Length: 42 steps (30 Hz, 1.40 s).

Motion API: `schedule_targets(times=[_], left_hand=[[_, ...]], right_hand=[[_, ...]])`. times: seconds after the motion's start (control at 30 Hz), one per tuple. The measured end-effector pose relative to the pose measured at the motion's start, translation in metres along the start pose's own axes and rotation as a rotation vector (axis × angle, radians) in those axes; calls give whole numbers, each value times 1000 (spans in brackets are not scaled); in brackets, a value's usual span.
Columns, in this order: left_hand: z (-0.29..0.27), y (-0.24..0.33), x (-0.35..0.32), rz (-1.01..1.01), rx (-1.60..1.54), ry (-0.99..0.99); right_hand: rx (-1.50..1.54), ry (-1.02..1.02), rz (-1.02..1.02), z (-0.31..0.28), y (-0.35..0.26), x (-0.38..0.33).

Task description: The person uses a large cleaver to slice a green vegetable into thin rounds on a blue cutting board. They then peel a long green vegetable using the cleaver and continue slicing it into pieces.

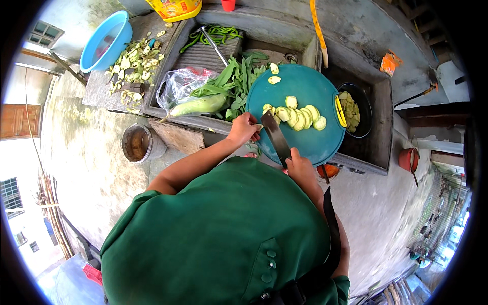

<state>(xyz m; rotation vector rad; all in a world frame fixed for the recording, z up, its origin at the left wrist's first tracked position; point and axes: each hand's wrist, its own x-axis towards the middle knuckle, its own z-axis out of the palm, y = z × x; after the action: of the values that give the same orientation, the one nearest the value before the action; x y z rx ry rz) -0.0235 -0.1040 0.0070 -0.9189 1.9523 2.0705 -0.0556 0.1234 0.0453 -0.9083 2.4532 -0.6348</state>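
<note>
A round teal cutting board (310, 147) lies across the edge of a concrete sink. My right hand (301, 166) grips the handle of a cleaver-like kitchen knife (277, 138), its blade slanting up and left over the board's left part. Beside the blade's tip, at the board's left rim, my left hand (245, 129) has its fingers pinched on a small pale vegetable piece (260, 126), mostly hidden by the fingers. Pale green-edged vegetable slices (300, 120) overlap in a row beyond the knife. Two more slices (274, 80) rest near the far rim.
A black basin (362, 101) with cut slices sits right of the board, by a yellow handle (340, 111). Leafy greens (238, 84), a plastic bag (184, 84) and green beans (218, 34) fill the sink's left. Peelings (134, 63) and a blue basin (105, 40) occupy the left slab; a bucket (142, 143) stands below.
</note>
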Motion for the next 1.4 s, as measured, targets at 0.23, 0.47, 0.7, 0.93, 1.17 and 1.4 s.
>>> schedule_targets(times=[0.23, 0.47, 0.7, 0.93, 1.17, 1.4], left_hand=[[0, -5, 5, 24, 21, -1], [-8, -6, -1, -210, -309, -207], [-13, 28, 40, -173, -458, -256], [36, 70, 67, 255, 308, -239], [42, 54, 74, 748, 1065, -323], [36, 60, 56, 806, 1207, -258]], right_hand=[[-28, -147, 69, -2, -10, 11], [-24, -43, 35, 1, -6, 14], [287, 274, 174, -17, 11, 1], [295, 309, 255, -25, 28, -17], [299, 329, 269, -17, 30, -27], [313, 297, 278, -19, 26, -25]])
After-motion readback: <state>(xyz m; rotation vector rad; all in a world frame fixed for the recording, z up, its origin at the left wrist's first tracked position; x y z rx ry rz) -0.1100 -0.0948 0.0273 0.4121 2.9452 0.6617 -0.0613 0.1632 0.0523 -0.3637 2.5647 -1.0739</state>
